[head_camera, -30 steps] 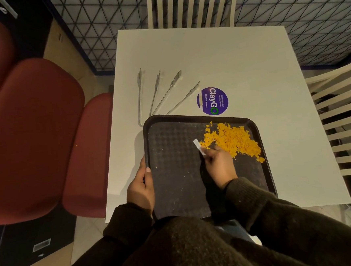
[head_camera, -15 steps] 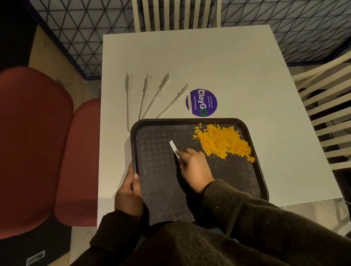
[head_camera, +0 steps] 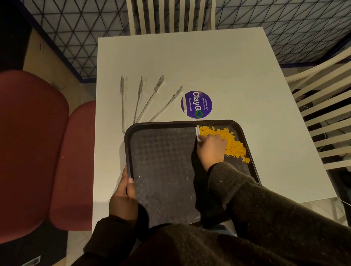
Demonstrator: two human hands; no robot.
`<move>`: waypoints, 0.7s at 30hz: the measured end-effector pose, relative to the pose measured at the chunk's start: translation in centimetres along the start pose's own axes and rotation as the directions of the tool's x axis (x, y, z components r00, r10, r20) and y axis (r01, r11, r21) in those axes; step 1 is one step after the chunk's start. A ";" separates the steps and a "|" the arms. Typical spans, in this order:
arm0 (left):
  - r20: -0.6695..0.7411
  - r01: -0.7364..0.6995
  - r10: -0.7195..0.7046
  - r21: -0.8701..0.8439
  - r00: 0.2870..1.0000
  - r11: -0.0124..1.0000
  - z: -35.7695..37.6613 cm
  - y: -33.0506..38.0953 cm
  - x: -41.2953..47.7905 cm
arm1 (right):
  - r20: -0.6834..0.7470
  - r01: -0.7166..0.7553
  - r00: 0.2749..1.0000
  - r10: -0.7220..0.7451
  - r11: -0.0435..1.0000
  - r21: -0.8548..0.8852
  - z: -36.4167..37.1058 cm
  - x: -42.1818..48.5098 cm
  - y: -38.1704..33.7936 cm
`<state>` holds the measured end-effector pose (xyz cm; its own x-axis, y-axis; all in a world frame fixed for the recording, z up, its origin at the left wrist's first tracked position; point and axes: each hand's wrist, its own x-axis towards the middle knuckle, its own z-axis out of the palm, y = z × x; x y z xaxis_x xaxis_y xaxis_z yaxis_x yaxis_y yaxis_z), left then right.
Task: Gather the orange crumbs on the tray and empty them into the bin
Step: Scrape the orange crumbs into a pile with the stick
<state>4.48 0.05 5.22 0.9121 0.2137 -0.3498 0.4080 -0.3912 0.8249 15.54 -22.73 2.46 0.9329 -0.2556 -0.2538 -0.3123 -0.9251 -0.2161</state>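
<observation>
Black tray (head_camera: 163,175) is sitting at lower centre of frame on the white bench (head_camera: 217,66), near edge hanging over toward the person. Orange crumbs (head_camera: 233,143) are lying piled in the tray's upper right corner, touching or nearly touching the far rim & right rim; rest of tray floor is looking mostly bare w/ a few pale specks.

Right hand (head_camera: 211,149) is resting on the tray just left of the pile, fingers closed together round a small white card (head_camera: 197,132). Card is standing on edge, pointing up-frame toward the far rim, its face against the left side of the crumbs. Left hand (head_camera: 123,197) is gripping the tray's left rim at lower left, thumb lying over the rim onto the tray, fingers curled underneath & hidden. Both arms are wearing dark knit sleeves.

Above the tray, 2 pairs of metal tongs (head_camera: 145,101) are lying fanned out on the bench, ends toward the tray's far left corner. A round purple sticker (head_camera: 196,104) reading "ClayGo" is sitting just beyond the far rim, centre frame. Red padded seats (head_camera: 24,149) are filling the left of frame; slatted white chairs (head_camera: 173,7) are standing at top centre & right.
</observation>
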 end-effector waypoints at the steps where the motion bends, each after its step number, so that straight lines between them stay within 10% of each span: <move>1: 0.003 0.002 -0.002 -0.004 1.000 1.000 0.0 -0.2 0.0 | -0.008 -0.027 1.000 0.027 0.999 0.018 0.1 0.1 0.3; 6: 0.016 0.006 -0.006 -0.011 1.000 1.000 0.1 -0.5 0.1 | -0.047 -0.082 0.995 0.088 0.990 0.113 -0.3 -0.3 0.5; 14: -0.011 0.002 -0.001 0.022 1.000 1.000 -0.2 -0.5 0.5 | -0.036 0.290 0.957 -0.289 0.957 0.015 0.9 -6.6 0.1; 21: 0.003 0.000 0.000 0.031 1.000 1.000 -0.2 -0.6 0.5 | -0.072 0.230 0.970 -0.232 0.972 -0.037 2.3 -5.6 2.9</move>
<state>4.74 0.59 4.65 0.9122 0.2108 -0.3514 0.4091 -0.4188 0.8107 8.95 -23.34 1.10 0.9903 -0.0534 -0.1282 -0.0825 -0.9688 -0.2339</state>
